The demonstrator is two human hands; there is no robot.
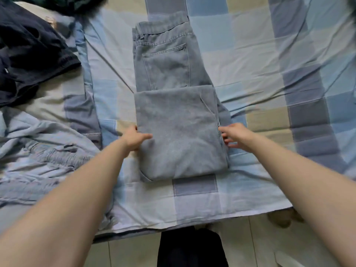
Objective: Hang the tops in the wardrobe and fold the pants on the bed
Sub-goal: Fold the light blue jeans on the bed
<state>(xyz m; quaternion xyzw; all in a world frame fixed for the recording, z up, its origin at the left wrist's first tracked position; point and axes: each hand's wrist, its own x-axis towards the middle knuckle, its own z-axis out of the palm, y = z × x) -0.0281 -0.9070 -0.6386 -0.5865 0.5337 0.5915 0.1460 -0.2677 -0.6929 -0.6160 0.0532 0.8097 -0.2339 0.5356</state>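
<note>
Light blue jeans [173, 78] lie in the middle of the bed [260, 64], folded lengthwise, with the legs doubled up over the thighs and the waistband and back pocket at the far end. My left hand [134, 138] grips the left edge of the folded leg layer, thumb on top, fingers under it. At the right edge, my right hand [235, 136] has its fingers spread, touching the fabric's side without a clear hold.
Dark navy clothing [28, 54] is heaped at the far left of the bed. Crumpled light blue striped fabric [38, 157] lies near left. A dark green garment [63, 4] lies at the top left. The bed's near edge [192, 220] meets a tiled floor.
</note>
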